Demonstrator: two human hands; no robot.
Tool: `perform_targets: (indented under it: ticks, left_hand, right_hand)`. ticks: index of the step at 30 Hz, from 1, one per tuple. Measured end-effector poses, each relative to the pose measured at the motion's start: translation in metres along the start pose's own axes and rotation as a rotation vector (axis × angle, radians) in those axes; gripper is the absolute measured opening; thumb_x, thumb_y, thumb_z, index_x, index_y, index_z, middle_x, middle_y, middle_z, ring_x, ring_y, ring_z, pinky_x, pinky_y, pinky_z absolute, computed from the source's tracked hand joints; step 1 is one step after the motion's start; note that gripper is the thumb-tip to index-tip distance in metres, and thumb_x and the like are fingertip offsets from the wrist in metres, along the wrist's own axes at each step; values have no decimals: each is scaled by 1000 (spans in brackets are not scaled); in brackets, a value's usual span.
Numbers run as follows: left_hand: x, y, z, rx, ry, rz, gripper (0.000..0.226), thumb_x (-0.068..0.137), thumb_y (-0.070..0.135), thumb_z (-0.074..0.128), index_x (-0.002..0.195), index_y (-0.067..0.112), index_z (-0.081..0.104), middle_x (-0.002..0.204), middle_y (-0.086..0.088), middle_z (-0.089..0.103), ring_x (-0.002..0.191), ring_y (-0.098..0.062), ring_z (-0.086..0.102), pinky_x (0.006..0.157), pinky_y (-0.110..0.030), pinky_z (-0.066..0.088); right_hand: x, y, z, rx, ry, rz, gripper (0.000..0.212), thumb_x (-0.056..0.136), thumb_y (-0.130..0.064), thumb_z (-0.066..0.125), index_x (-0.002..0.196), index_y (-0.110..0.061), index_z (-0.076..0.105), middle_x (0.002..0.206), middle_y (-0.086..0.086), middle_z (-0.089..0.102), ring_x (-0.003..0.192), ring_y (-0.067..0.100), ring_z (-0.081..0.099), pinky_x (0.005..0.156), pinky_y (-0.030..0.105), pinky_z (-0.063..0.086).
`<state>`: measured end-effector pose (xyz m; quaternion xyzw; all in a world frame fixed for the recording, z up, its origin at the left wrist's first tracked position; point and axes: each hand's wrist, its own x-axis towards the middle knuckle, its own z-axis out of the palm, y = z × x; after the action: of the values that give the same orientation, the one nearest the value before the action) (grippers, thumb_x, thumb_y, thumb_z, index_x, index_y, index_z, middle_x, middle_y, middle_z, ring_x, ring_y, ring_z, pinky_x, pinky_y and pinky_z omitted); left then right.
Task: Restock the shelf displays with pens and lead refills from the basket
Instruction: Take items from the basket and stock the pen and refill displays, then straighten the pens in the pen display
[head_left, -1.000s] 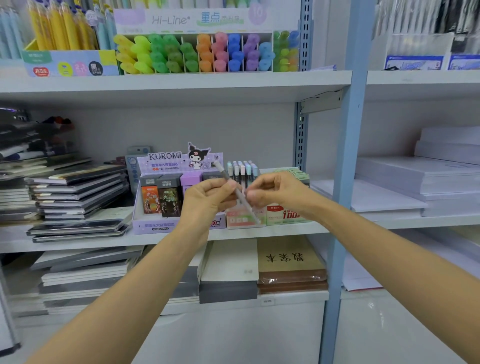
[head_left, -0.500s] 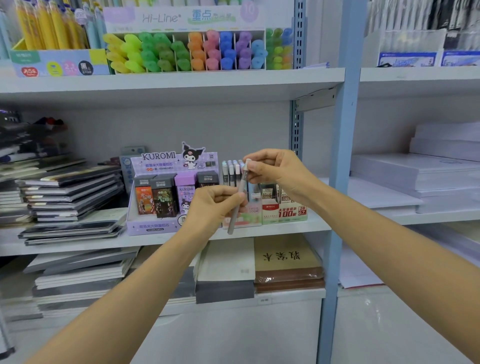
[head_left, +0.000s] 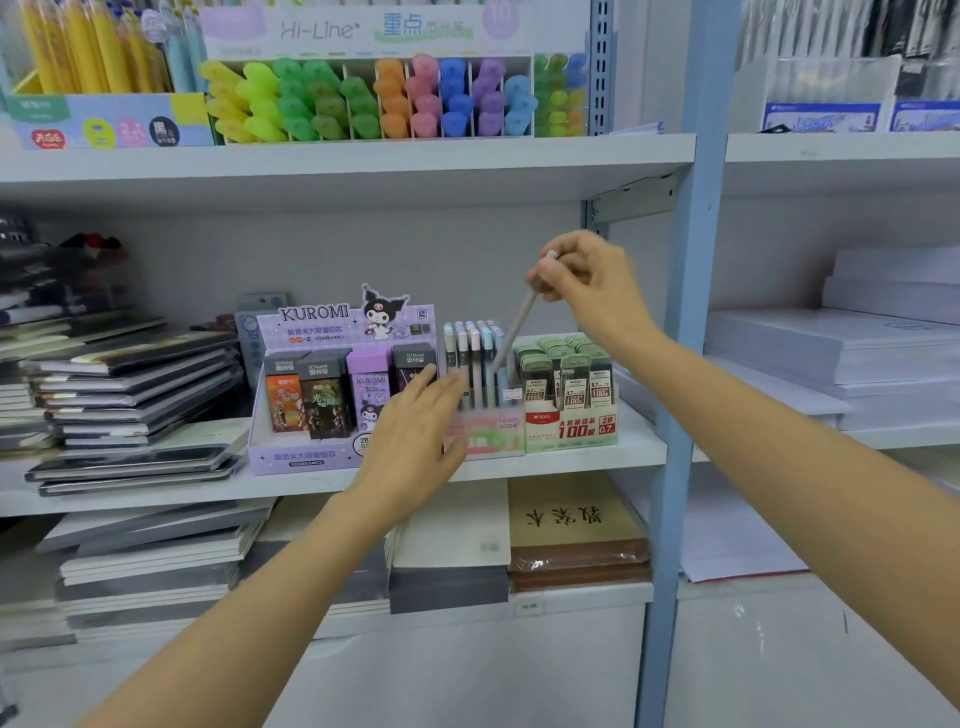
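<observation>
My right hand (head_left: 587, 283) pinches the top of a pale grey pen (head_left: 517, 327), which slants down with its tip among the upright pastel pens in the clear pen display (head_left: 485, 434) on the middle shelf. My left hand (head_left: 415, 431) is spread with straight fingers, its fingertips at the left side of that display. The purple Kuromi lead refill box (head_left: 311, 457) stands left of the pens. A green and red lead refill box (head_left: 571, 431) stands to their right. The basket is not in view.
A blue shelf upright (head_left: 685, 364) rises just right of my right hand. Highlighter displays (head_left: 363, 98) fill the upper shelf. Stacked notebooks (head_left: 130, 395) lie at the left, paper reams (head_left: 857, 353) at the right, and more books (head_left: 571, 535) on the lower shelf.
My left hand has let go of the pen and opened, moving to the display's left side. My right hand has lifted and carried the pen right, lowering its tip into the pen display.
</observation>
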<state>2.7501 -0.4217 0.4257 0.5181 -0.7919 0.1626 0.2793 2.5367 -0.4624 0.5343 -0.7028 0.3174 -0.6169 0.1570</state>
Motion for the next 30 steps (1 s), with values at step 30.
perform_targets:
  ticks: [30]
  left_hand:
    - [-23, 8, 21, -42, 124, 57, 64, 87, 14, 62, 146, 7, 36, 154, -11, 30, 142, -26, 27, 113, -39, 28]
  right_hand:
    - [-77, 38, 43, -357, -126, -281, 16, 91, -25, 64, 101, -12, 66, 90, -5, 57, 74, 8, 53, 68, 16, 43]
